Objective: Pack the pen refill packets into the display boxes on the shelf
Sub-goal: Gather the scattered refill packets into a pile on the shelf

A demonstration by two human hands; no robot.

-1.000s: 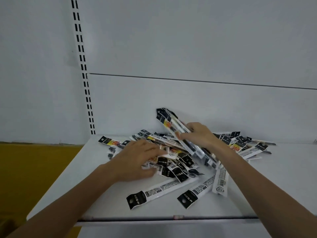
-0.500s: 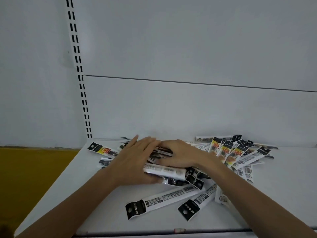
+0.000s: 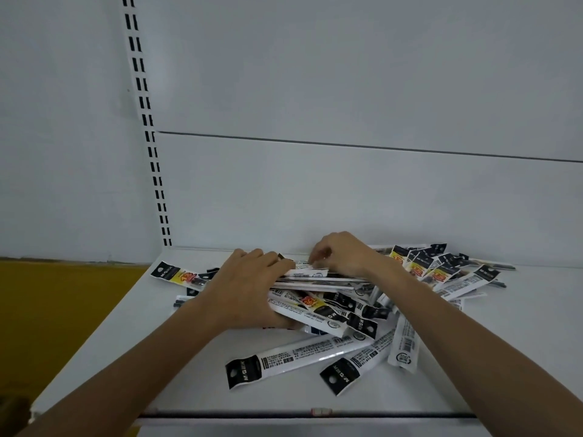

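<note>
Gathering refill packets (image 3: 315, 307) into a bundle, the left hand (image 3: 249, 288) clamps its fingers (image 3: 273, 259) around them. The right hand (image 3: 344, 255) pinches the edge beyond those fingers, probably squaring ends.

— Where does the view sit?
— On the person's head, wide-angle, facing forward and down onto the shelf (image 3: 151, 357) from its near edge.
— How near?
— Close above the packets (image 3: 318, 312), with the back panel (image 3: 347, 190) straight ahead on the far side.
</note>
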